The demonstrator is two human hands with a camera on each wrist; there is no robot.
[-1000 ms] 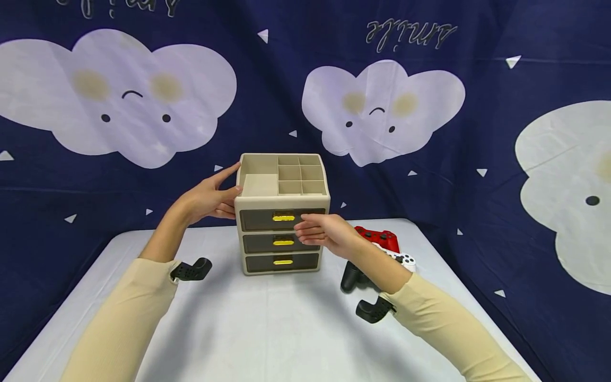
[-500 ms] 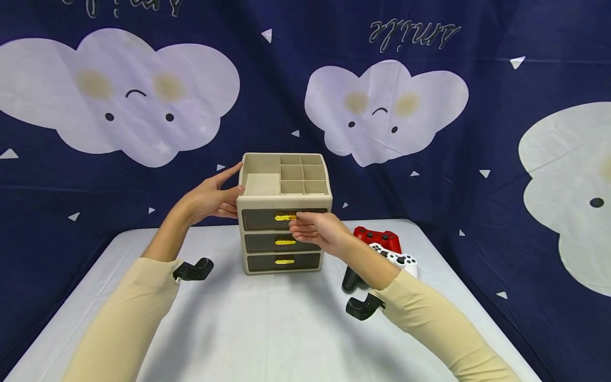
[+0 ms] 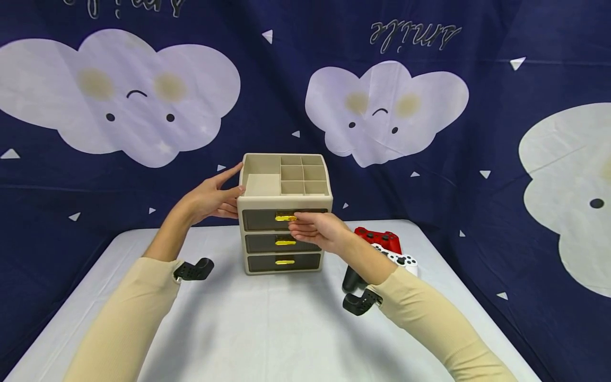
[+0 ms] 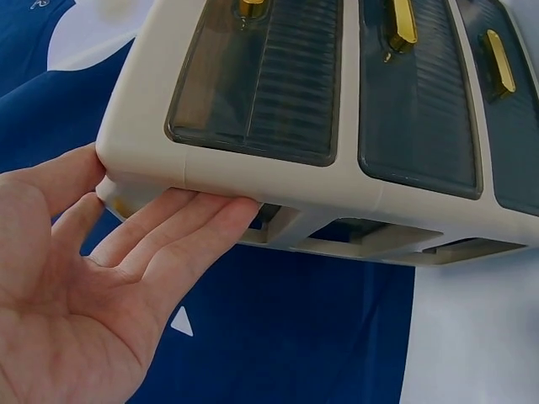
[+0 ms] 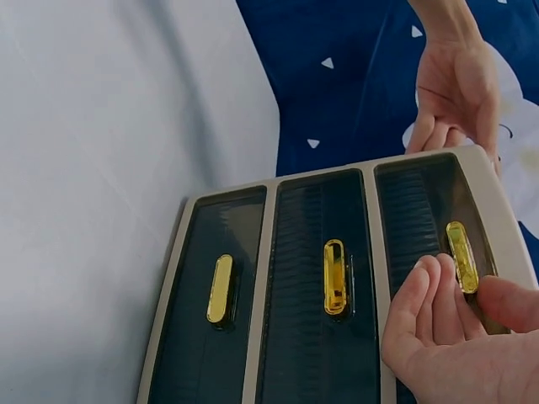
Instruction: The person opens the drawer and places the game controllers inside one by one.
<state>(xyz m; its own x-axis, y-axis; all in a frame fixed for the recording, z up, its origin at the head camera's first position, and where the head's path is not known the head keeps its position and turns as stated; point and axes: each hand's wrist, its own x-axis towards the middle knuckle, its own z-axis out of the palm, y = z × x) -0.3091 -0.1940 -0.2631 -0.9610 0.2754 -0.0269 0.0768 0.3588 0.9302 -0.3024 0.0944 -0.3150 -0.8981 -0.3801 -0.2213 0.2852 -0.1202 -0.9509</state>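
Observation:
A beige desktop organizer with three dark see-through drawers and gold handles stands on the table, all drawers closed. Its top holds one large compartment and several small ones. My left hand rests against the organizer's left side, fingers extended along the wall and thumb at the upper edge, as the left wrist view shows. At the top drawer's gold handle is my right hand. Its thumb and fingertips pinch the right end of that handle, in the right wrist view.
Right of the organizer lie a red game controller, a white one and a black one, partly hidden by my right forearm. A white cloth covers the table. Behind hangs a dark blue curtain with clouds.
My right hand has moved slightly left to the top drawer's handle and its fingertips have come onto it. The left hand has stayed against the organizer's side.

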